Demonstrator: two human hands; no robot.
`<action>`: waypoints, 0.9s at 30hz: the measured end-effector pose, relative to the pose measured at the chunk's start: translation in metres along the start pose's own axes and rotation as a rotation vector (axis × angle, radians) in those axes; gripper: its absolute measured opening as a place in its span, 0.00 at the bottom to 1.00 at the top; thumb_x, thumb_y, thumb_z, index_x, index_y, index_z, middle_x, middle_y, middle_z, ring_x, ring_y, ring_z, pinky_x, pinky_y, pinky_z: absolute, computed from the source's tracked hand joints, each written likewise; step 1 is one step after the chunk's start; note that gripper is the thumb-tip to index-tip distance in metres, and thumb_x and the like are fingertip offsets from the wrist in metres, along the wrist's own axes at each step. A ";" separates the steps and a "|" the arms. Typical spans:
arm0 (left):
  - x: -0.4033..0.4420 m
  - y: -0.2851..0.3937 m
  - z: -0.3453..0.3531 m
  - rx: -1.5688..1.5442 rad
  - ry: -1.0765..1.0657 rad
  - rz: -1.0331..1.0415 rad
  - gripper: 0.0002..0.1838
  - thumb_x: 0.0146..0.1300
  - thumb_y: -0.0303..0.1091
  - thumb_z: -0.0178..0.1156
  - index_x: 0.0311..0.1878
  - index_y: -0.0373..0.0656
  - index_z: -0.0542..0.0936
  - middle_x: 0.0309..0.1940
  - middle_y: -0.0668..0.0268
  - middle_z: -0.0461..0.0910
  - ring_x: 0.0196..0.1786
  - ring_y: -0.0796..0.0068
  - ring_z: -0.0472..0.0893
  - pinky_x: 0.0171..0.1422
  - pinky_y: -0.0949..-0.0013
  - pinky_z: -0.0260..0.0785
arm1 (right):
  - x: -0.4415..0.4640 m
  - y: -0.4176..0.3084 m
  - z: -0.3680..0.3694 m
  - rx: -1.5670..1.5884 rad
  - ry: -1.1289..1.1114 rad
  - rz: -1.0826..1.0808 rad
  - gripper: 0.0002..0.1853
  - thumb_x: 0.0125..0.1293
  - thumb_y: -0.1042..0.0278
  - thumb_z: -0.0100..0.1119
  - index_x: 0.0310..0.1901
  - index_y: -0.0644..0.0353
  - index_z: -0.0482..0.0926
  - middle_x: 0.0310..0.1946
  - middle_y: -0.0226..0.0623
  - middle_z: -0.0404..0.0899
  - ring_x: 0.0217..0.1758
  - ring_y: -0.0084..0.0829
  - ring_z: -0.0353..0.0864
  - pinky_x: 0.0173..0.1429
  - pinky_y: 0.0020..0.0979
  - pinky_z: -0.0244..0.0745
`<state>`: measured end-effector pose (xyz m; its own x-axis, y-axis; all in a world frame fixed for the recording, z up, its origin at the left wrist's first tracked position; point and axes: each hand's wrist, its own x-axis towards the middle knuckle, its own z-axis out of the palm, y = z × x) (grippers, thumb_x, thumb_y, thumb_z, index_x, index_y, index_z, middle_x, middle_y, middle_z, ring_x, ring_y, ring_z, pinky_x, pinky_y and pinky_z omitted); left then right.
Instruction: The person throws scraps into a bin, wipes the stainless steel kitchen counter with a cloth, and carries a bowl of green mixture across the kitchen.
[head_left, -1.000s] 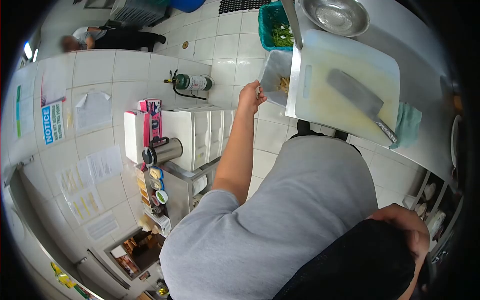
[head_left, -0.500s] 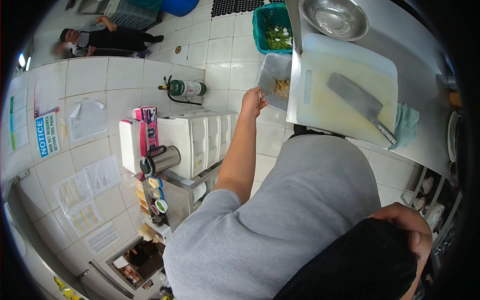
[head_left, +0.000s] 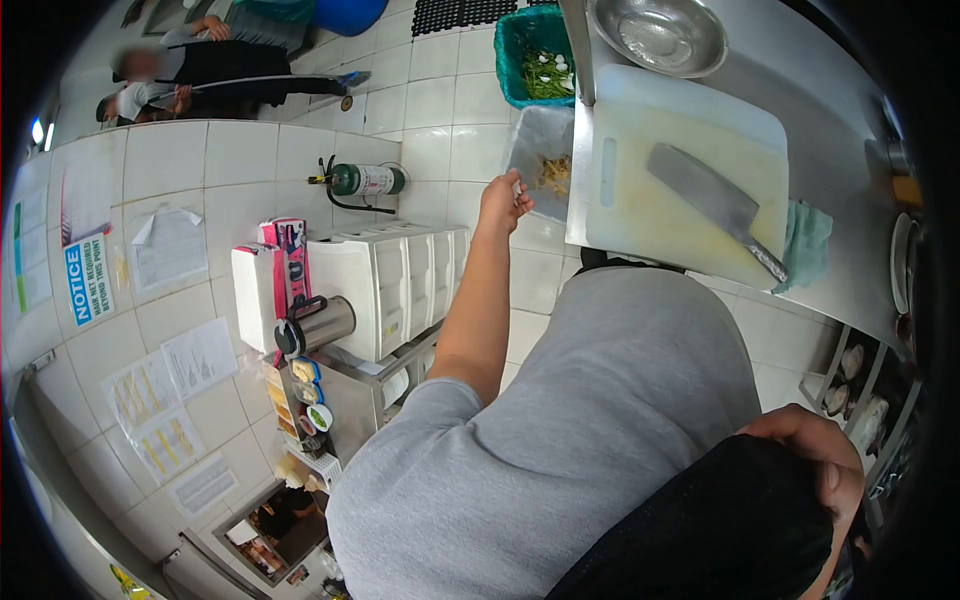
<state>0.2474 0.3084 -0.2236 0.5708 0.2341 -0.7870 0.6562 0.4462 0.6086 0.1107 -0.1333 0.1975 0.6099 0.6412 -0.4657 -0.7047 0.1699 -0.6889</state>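
My left hand (head_left: 505, 203) is closed, with its fingertips at the near edge of a grey bin (head_left: 532, 140) that holds yellowish scraps. A small pale thing shows between the fingers, too small to name. At the lower right, my right hand (head_left: 825, 460) is closed around the edge of a black cloth (head_left: 700, 530), which hides part of its fingers. A cleaver (head_left: 705, 190) lies flat on the white cutting board (head_left: 620, 120), its handle towards a green cloth (head_left: 806, 245) on the steel counter (head_left: 840, 160).
Beyond the grey bin stands a teal-lined bin (head_left: 510, 55) with green scraps. A metal bowl (head_left: 660, 35) sits on the counter. To the left are a fire extinguisher (head_left: 365, 180), white drawers (head_left: 375, 280) and a steel jug (head_left: 325, 325). Two people stand at the upper left, with a long-handled tool (head_left: 270, 80).
The view has shifted slightly, and more of both bins shows. At the upper left the people have moved and a long-handled tool has come into view. My hands keep nearly the same pose.
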 end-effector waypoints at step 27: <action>-0.020 0.011 0.022 -0.130 -0.141 -0.077 0.46 0.74 0.69 0.49 0.79 0.44 0.50 0.72 0.46 0.59 0.71 0.44 0.66 0.72 0.38 0.64 | 0.000 -0.006 -0.017 -0.024 -0.116 0.014 0.49 0.71 0.34 0.56 0.65 0.86 0.68 0.59 0.65 0.79 0.63 0.49 0.83 0.71 0.41 0.73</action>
<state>0.2541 0.2902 -0.1987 0.5905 0.0758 -0.8034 0.6365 0.5684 0.5214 0.1216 -0.1473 0.1922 0.5530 0.7260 -0.4088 -0.7029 0.1431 -0.6967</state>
